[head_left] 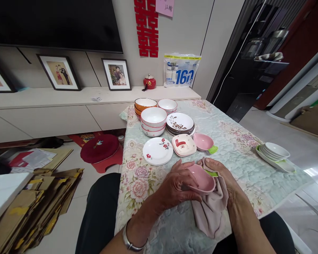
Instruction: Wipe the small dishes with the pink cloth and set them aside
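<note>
A pink bowl (pixel 202 178) with a green leaf-shaped handle is held just above the near part of the table. My left hand (pixel 178 181) grips its left side, fingers over the rim and thumb underneath. My right hand (pixel 219 173) is closed on a pinkish-beige cloth (pixel 210 215), pressing it around the leaf handle at the bowl's right side. The lower part of the cloth hangs down. A matching pink bowl (pixel 203 141) with a green leaf handle sits just beyond, beside a square cream dish (pixel 184 145) with a red pattern.
White flowered plates (pixel 158 151), stacked white bowls (pixel 153 118), orange bowls (pixel 145 104) and brown-patterned plates (pixel 180 121) stand farther back on the floral tablecloth (pixel 140 187). Small white dishes (pixel 274 153) are at the right. A red stool (pixel 102 151) and flattened cardboard (pixel 42 201) are left of the table.
</note>
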{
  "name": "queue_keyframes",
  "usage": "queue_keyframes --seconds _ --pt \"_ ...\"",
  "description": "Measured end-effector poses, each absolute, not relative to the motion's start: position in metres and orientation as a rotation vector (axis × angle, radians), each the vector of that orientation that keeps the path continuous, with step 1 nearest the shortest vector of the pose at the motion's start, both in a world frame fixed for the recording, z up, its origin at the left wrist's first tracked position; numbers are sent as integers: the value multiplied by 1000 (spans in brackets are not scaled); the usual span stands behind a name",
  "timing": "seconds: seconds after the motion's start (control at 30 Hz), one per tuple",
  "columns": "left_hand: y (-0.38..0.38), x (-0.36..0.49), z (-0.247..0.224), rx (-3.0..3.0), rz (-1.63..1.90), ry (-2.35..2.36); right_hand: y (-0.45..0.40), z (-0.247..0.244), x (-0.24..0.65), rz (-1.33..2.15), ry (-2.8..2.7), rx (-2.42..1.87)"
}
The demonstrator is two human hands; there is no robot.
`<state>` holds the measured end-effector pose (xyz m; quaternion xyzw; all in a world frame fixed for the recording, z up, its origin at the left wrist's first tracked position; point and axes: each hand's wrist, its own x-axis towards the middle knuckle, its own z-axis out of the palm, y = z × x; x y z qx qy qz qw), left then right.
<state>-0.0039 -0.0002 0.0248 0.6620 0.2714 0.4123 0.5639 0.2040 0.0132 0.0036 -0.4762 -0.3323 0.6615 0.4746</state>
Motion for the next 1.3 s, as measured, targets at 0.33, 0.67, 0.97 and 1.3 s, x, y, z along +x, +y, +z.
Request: queue_keyframes --seconds 0.33,0.67,0.97,1.3 --pt "3 9 6 875 1089 799 15 -1 189 1274 -784 -1228" --pt "3 19 10 618 1181 711 9 -3 171 367 -1315 -1392" --pt "-2 22 9 638 1135 594 -1 9 156 199 -1563 -1370" --pt "-1 21 5 585 1159 529 0 5 152 79 -1989 -1143"
